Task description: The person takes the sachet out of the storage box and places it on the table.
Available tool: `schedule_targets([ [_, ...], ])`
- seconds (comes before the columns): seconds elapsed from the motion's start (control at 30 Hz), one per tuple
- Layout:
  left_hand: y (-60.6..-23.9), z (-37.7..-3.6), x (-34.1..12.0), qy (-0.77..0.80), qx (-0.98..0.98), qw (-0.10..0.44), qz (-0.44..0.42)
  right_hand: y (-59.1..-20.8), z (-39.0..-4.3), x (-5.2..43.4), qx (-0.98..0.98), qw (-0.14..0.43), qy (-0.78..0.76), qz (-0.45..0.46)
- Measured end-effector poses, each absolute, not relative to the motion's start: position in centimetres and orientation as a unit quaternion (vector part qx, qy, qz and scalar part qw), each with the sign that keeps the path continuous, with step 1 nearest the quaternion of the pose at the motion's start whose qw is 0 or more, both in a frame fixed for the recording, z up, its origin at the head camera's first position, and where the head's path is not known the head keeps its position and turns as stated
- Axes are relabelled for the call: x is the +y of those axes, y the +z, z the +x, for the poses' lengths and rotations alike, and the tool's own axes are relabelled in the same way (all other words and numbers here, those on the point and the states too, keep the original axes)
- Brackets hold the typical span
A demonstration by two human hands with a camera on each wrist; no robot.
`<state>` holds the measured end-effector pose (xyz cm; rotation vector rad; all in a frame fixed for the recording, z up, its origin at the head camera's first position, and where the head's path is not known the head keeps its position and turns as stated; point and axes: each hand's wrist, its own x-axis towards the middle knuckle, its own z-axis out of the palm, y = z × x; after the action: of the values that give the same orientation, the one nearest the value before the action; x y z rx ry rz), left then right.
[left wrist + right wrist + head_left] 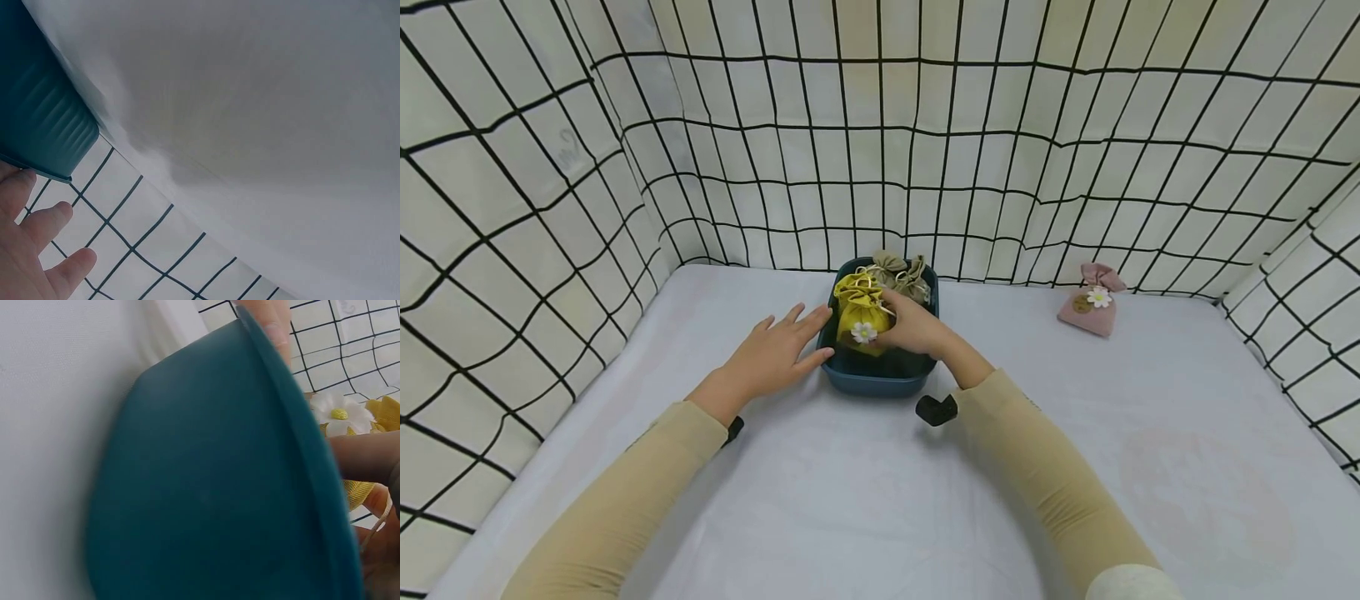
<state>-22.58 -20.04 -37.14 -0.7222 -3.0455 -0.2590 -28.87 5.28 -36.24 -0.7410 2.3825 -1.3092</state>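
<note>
A dark teal plastic basin point(872, 385) stands near the back of the white surface. Inside its left part, my right hand point(917, 325) grips a yellow drawstring pouch point(863, 315) bearing a white flower. In the right wrist view, the flower point(342, 414) shows past the basin's rim, beside my thumb or finger. Grey-green drawstring pouches point(913, 280) lie at the back of the basin. My left hand point(775, 354) has its fingers spread by the basin's left rim. In the left wrist view, fingertips point(59, 215) reach up to the basin wall point(44, 106); the rest of that hand is cut off.
A pink drawstring pouch point(1092, 312) with a white flower and a brown patch lies apart at the back right. Black grid netting point(880, 129) over pale walls encloses the back and both sides. A white cloth point(850, 500) covers the surface.
</note>
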Motion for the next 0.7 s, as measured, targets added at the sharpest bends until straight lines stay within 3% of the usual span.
schedule_targets([
  [0.7, -37.0, -22.5, -20.1, -0.087, -0.969, -0.004, -0.233, -35.3, -27.1, 7.6, 0.746, 0.207, -0.602, -0.196],
])
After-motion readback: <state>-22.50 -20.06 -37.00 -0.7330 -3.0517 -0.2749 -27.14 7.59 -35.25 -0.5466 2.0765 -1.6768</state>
